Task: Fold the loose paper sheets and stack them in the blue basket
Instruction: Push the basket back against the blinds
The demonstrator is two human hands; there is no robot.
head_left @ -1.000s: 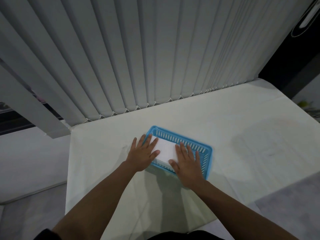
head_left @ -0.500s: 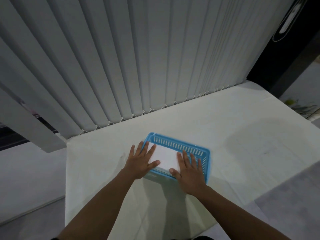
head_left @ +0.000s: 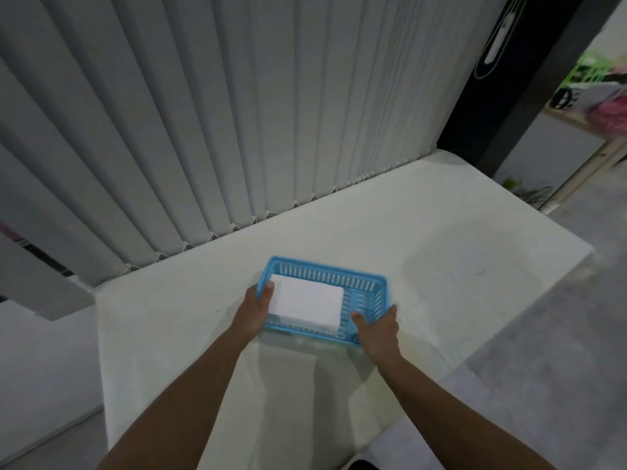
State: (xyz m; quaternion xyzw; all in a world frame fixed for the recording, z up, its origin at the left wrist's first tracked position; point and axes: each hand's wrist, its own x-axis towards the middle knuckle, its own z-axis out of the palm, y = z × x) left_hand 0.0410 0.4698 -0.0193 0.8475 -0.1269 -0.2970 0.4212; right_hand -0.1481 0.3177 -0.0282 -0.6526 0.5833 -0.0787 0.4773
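Two hands, left (head_left: 252, 312) and right (head_left: 378, 332), grip one blue basket (head_left: 325, 274); one folded stack (head_left: 305, 301) inside.

blinds (head_left: 203, 113): grey, vertical | table (head_left: 441, 239): white | floor (head_left: 559, 351): grey

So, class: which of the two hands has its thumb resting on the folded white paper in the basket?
The left hand: its thumb lies on the paper stack. The right hand grips only the blue basket at its bare end.

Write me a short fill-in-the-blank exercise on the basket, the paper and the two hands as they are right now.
1. The folded paper lies inside the ____ basket.
2. The left hand grips the basket's ____ end.
3. The right hand grips its ____ near corner.
4. The basket sits on a ____ table.

Missing words: blue; left; right; white
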